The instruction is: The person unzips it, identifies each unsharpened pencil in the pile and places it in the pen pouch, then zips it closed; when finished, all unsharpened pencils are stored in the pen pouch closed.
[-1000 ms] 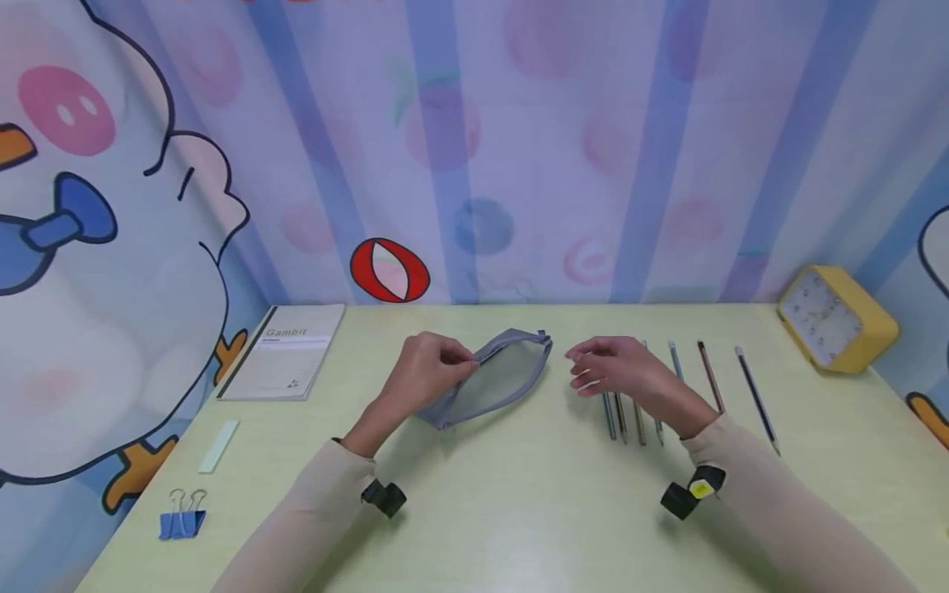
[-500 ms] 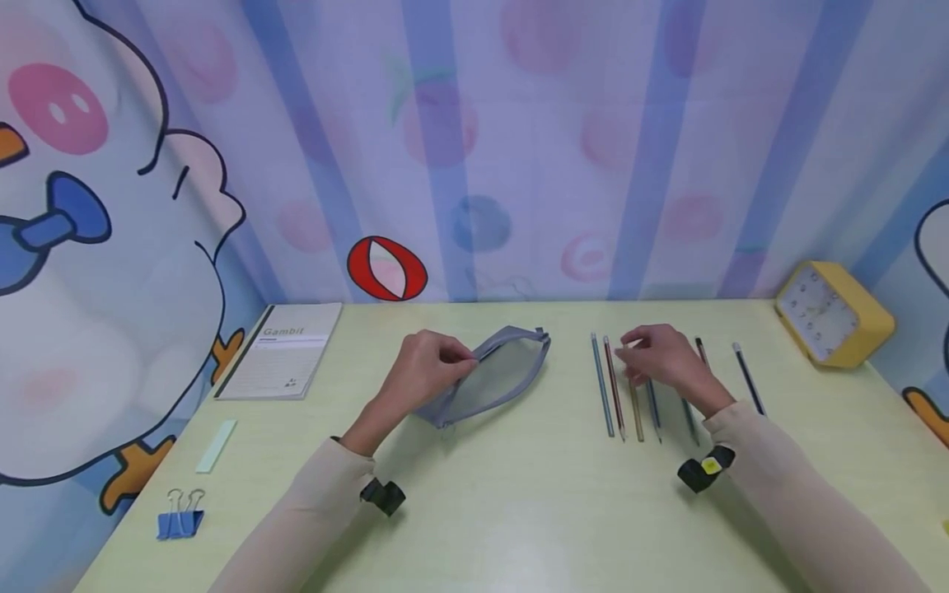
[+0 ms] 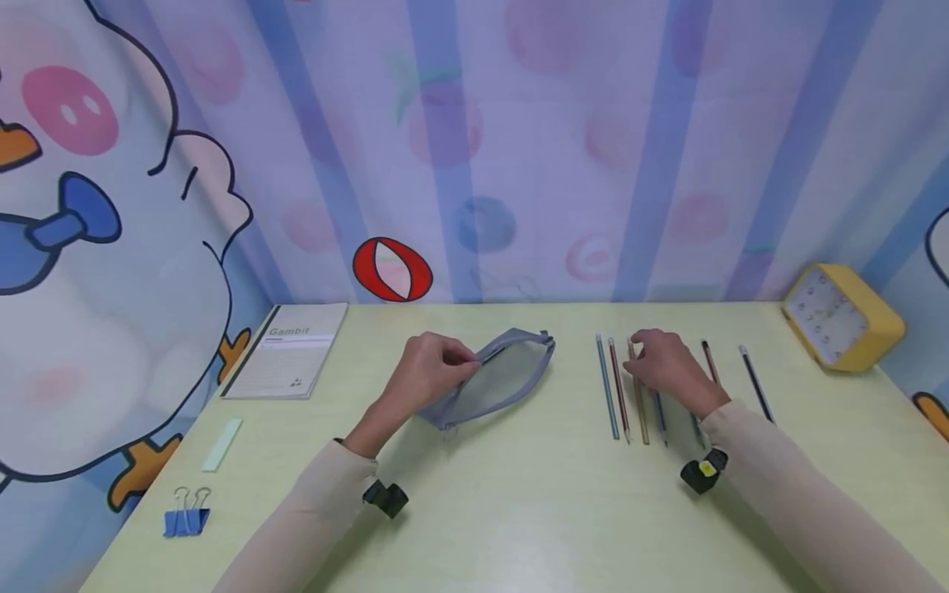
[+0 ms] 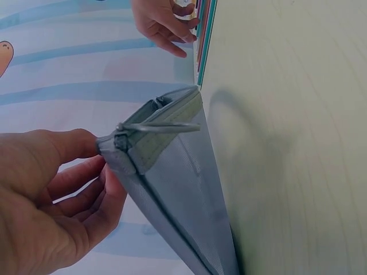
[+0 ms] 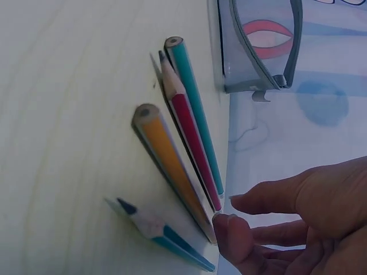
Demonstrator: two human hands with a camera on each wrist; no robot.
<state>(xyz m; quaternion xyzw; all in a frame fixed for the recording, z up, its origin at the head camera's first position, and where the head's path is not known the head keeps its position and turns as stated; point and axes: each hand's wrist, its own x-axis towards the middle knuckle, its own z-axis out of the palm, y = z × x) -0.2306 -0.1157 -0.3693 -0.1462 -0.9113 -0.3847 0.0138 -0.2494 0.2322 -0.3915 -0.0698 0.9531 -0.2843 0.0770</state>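
Observation:
A grey zippered pouch (image 3: 495,405) stands on the table with its mouth gaping. My left hand (image 3: 426,371) pinches the pouch's near-left rim between thumb and fingers. To the right, several pencils lie side by side, among them a teal pencil (image 3: 607,387), a red pencil (image 3: 619,387), a yellow pencil (image 3: 642,416) and a blue pencil (image 3: 660,422). My right hand (image 3: 670,371) is over the far ends of the yellow and blue pencils. In the right wrist view, a fingertip reaches the far end of the yellow pencil (image 5: 172,166), with the thumb apart from it.
A reddish pencil (image 3: 709,358) and a dark pencil (image 3: 756,383) lie further right, near a yellow clock (image 3: 845,317). On the left are a notebook (image 3: 285,354), a pale green strip (image 3: 222,445) and a blue binder clip (image 3: 187,522). A printed curtain (image 3: 549,165) hangs behind the table.
My right hand has moved right, from beside the pouch to the pencils, and has shifted only slightly in the last half second. The left hand still holds the pouch in place.

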